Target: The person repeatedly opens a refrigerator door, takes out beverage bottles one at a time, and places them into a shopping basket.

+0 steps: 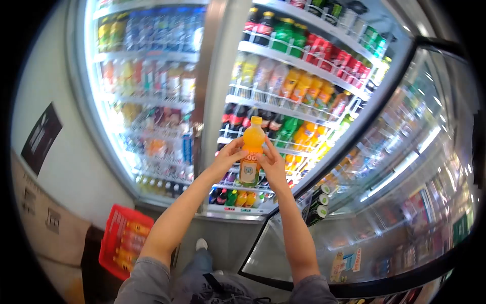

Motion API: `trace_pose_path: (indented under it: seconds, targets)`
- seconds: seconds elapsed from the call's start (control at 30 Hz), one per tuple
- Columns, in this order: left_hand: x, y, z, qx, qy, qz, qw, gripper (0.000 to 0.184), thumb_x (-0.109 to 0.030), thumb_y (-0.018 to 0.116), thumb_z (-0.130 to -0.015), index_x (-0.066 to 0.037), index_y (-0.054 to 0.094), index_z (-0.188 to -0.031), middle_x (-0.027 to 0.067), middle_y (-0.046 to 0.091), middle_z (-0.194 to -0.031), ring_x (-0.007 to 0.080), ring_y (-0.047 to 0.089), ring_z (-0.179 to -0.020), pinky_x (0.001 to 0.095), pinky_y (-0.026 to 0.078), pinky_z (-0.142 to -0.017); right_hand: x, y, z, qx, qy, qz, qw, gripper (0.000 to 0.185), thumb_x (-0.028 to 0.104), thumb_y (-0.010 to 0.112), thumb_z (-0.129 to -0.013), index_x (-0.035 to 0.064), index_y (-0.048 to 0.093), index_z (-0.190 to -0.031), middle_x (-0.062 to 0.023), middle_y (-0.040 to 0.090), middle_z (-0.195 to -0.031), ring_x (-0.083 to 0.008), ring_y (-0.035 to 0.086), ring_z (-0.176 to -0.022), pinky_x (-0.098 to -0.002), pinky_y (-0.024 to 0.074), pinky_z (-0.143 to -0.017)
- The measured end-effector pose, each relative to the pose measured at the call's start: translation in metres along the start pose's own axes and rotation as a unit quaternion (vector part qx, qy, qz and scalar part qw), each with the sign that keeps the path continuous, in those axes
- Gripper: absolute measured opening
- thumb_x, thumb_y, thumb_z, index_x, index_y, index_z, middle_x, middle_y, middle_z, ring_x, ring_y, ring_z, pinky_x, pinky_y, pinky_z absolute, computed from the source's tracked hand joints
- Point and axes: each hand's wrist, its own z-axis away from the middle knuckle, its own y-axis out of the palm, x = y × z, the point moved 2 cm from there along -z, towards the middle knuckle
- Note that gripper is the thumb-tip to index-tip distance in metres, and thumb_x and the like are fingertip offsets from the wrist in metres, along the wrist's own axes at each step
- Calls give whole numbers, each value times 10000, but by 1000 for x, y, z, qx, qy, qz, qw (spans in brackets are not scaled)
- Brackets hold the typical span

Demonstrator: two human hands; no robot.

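Both of my hands hold one orange drink bottle upright in front of the open drinks fridge. It has a yellow cap, orange contents and a label with a pale picture panel. My left hand grips its left side, fingers curled against the label. On the other side, my right hand closes round it with thumb and fingers. Behind the bottle are fridge shelves lined with cola, green bottles, red cans and orange drinks.
A red basket with several orange bottles stands at lower left, beside cardboard boxes. The glass door is swung open on my right. Several dark cans are near its edge. A second lit fridge section is at left.
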Motion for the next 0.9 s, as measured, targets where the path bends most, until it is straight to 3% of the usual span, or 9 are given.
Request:
trace_pose_path:
  seconds: [0.07,0.13,0.27,0.53,0.77,0.9]
  targets:
    - [4,-20,36,2,-61,-14,998,705,-235,653,-904,-108,290,-1496,83,494,-1353,191,510,-1205,350,388,-1027,-8,29,7,38,24,-16,999,666,97,639,-916,94,314,-1498,-159,562,-1320,-179,568,-1153,-306,464,-975]
    - [6,-36,71,-20,-88,-58,994,927,-182,742,-831,-138,151,-1544,78,536,-1245,162,531,-1087,331,422,-951,-23,55,14,78,49,-49,995,660,90,628,-923,34,297,-1491,-168,548,-1321,-189,560,-1169,-294,448,-983]
    - [5,-68,124,-115,-93,-44,988,973,-136,767,-805,-178,142,-1550,71,543,-1138,149,534,-1010,295,454,-858,-57,105,19,134,95,-40,986,647,104,625,-931,87,313,-1497,-182,540,-1332,-200,564,-1165,-303,465,-966]
    - [7,-143,217,-257,-70,-14,964,960,-134,764,-806,-180,152,-1544,109,532,-1188,198,572,-1098,365,511,-890,-104,217,28,273,141,-82,948,685,116,623,-936,98,262,-1517,-153,550,-1317,-188,575,-1139,-308,463,-959]
    - [0,-204,289,-336,-75,-4,939,980,-145,779,-796,-145,145,-1544,117,545,-1194,199,584,-1079,336,507,-869,-139,306,36,403,149,-65,901,828,-1,625,-893,138,139,-1549,-178,412,-1458,-243,501,-1249,-338,440,-990]
    - [-3,-237,321,-376,-74,-24,923,978,-138,781,-789,-142,159,-1543,144,540,-1218,214,592,-1077,331,501,-882,-154,355,37,464,132,-31,876,845,32,645,-899,129,115,-1550,-166,457,-1427,-219,505,-1242,-334,436,-992]
